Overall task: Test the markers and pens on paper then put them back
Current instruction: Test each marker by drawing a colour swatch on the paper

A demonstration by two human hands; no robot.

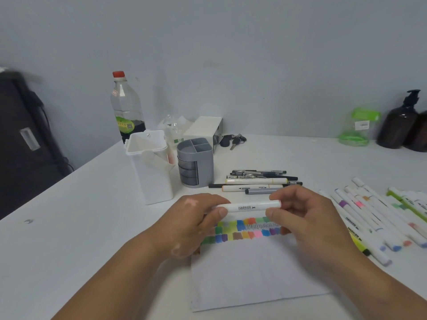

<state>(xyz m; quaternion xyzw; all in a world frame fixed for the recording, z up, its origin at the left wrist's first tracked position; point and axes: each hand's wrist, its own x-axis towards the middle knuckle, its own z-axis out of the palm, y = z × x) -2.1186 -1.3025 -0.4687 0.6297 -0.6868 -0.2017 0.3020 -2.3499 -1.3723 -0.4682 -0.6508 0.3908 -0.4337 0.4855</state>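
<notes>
White table [76, 239] before me: swatched paper [254, 273] near, loose markers [374, 218] right. Farther lie pens [258, 179], a grey organiser [196, 162], a white tub [150, 167] and keys [233, 140].

Mostly smooth plastic on a matt white table [80, 239]
The marker [247, 207] has a smooth white plastic barrel with a faint sheen; the paper [254, 273] is matt and slightly creased. The grey pen holder [196, 165] and the white tub [154, 179] look like dull, smooth plastic. The bottle [127, 105] is clear, glossy plastic with a red cap; the brown pump bottle [397, 128] is dark and glossy.
</notes>
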